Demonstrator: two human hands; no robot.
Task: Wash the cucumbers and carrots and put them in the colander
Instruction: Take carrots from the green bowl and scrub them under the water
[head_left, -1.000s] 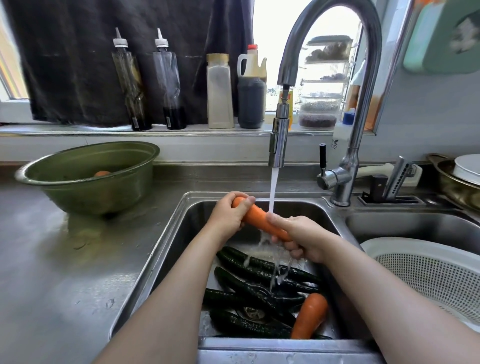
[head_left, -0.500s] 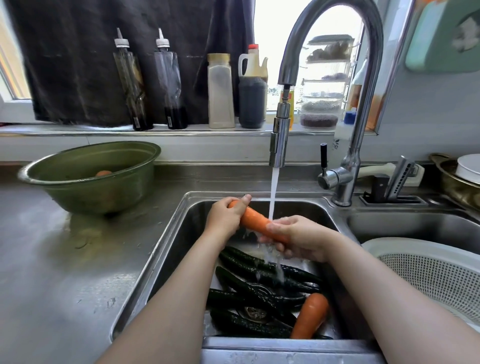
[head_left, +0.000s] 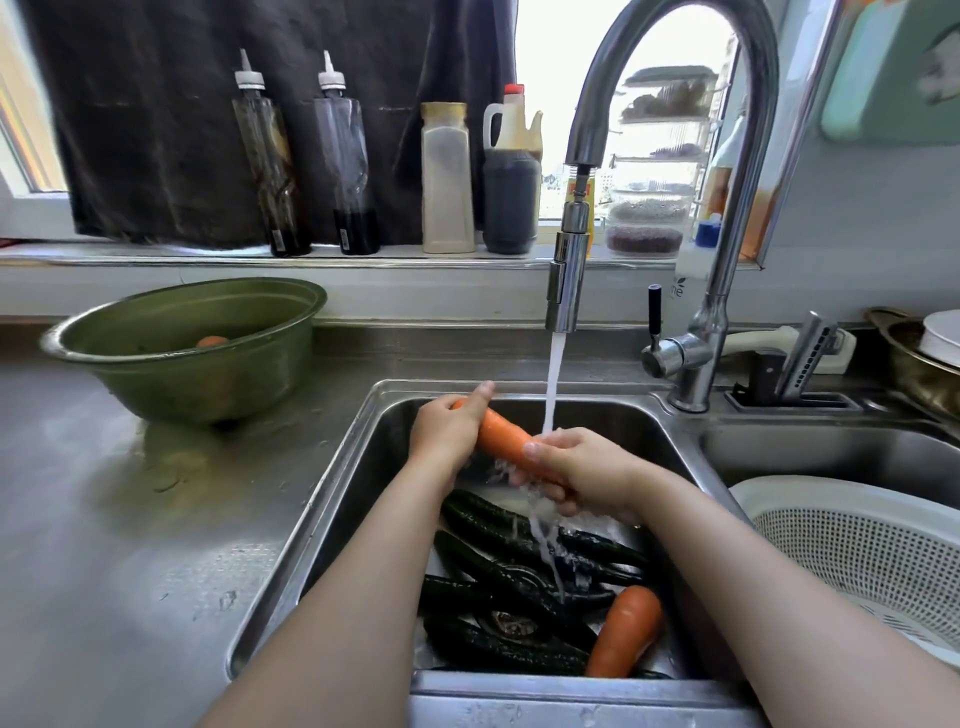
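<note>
Above the stainless steel sink (head_left: 382, 460), the left hand (head_left: 447, 431) grips the far left end of a smooth orange carrot (head_left: 501, 439) and the right hand (head_left: 584, 467) wraps its near end under the thin tap stream (head_left: 552, 382), so rolling it while rubbing should rinse every side before the white perforated colander (head_left: 857, 551) at right.

A green bowl (head_left: 208, 387) sits at the left on the wet steel desk (head_left: 104, 519). On the windowsill (head_left: 156, 258) behind it, before a black curtain (head_left: 171, 104), stand two squeeze bottles (head_left: 270, 171), a beige jar (head_left: 447, 182) and a dark jug (head_left: 511, 202). Stacked clear containers (head_left: 654, 208) stand farther right.
</note>
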